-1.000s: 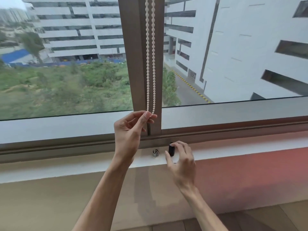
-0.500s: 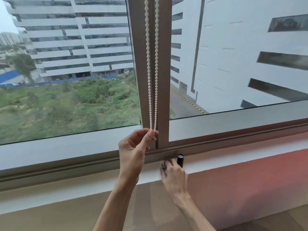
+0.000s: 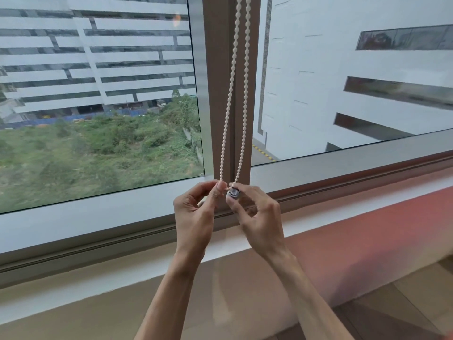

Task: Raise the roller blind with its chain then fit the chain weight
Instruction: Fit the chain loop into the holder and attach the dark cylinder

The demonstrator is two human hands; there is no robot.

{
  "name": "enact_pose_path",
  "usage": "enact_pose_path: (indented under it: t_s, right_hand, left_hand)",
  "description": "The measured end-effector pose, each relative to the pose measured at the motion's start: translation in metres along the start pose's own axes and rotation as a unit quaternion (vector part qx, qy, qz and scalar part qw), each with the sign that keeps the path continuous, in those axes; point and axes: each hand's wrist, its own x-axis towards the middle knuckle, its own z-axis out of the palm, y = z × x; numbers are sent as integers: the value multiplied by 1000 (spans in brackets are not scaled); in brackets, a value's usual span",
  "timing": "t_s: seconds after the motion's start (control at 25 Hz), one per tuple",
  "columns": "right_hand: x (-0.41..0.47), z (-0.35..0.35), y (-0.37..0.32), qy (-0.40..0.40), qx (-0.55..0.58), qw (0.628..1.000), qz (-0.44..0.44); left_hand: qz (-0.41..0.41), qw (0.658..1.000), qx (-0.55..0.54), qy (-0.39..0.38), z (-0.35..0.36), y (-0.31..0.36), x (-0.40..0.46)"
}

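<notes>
A white bead chain [image 3: 229, 94] hangs as a double strand in front of the brown window post [image 3: 215, 82]. My left hand [image 3: 196, 217] pinches the bottom loop of the chain between thumb and forefinger. My right hand [image 3: 257, 217] holds a small dark round chain weight [image 3: 234, 192] with a shiny open end, pressed right up against the chain's bottom loop beside my left fingertips. The roller blind itself is out of view above.
The white window sill [image 3: 318, 217] runs below my hands, with the grey lower window frame [image 3: 343, 165] behind it. Glass panes lie left and right of the post. A beige wall drops below the sill to a wooden floor [image 3: 416, 303].
My right hand picked a piece up off the sill and rose to the chain's bottom loop. My left hand kept its hold on the chain. The camera moved closer.
</notes>
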Motion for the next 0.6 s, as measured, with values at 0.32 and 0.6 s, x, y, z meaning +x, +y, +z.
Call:
enact_pose_path:
  t_s: [0.32,0.6]
  right_hand:
    - [-2,-19,-35,-4,71,997,0]
    - [5,-32,-49,-51,44,996,-55]
  left_hand:
    - [18,999,44,-5,-9,6,-4]
    - [21,998,63,-8,-13,12,-3]
